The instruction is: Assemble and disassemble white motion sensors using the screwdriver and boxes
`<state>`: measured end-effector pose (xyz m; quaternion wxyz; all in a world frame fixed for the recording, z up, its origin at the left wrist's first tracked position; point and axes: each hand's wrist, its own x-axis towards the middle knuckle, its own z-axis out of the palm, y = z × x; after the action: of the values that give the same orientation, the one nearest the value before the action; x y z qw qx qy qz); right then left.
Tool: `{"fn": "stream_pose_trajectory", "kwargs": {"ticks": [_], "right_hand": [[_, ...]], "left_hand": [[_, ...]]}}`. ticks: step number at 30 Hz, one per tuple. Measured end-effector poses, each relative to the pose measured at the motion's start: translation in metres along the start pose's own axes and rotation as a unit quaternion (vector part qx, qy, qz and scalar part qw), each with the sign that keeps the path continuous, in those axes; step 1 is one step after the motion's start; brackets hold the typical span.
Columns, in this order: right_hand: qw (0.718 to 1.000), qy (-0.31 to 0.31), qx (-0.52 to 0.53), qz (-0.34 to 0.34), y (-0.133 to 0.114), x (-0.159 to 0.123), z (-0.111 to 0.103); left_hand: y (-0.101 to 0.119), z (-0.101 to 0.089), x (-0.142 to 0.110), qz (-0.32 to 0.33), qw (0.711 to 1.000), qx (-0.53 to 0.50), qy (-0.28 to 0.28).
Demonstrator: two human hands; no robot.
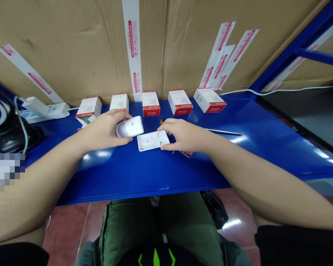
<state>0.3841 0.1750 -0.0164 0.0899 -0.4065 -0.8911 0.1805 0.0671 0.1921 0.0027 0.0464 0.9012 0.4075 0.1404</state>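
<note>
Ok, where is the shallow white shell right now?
In the head view, the shallow white shell is near the centre, held at its right end by the right hand, just right of the white piece in the left hand.

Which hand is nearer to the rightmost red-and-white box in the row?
Right. The right hand, holding a white open shell, is in front of the box and to its left; the left hand, holding another white piece, is much farther left.
</note>
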Motion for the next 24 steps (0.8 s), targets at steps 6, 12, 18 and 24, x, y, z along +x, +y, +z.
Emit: {"fn": "stream_pose_trajectory", "kwargs": {"ticks": [6, 12, 18, 24], "right_hand": [[0.994, 0.036, 0.084, 0.061, -0.005, 0.004, 0.013], [0.985, 0.062, 0.15, 0.055, -0.002, 0.005, 0.023], [0.984, 0.077, 0.156, 0.028, 0.0, 0.007, 0.028], [0.986, 0.065, 0.149, 0.033, -0.002, 0.006, 0.026]], "left_hand": [[0.032, 0.031, 0.002, 0.064, 0.996, -0.059, 0.011], [0.031, 0.046, 0.0, 0.089, 0.995, -0.029, 0.032], [0.032, 0.049, 0.002, 0.082, 0.996, -0.038, 0.01], [0.031, 0.045, 0.001, 0.093, 0.995, -0.043, 0.01]]}}
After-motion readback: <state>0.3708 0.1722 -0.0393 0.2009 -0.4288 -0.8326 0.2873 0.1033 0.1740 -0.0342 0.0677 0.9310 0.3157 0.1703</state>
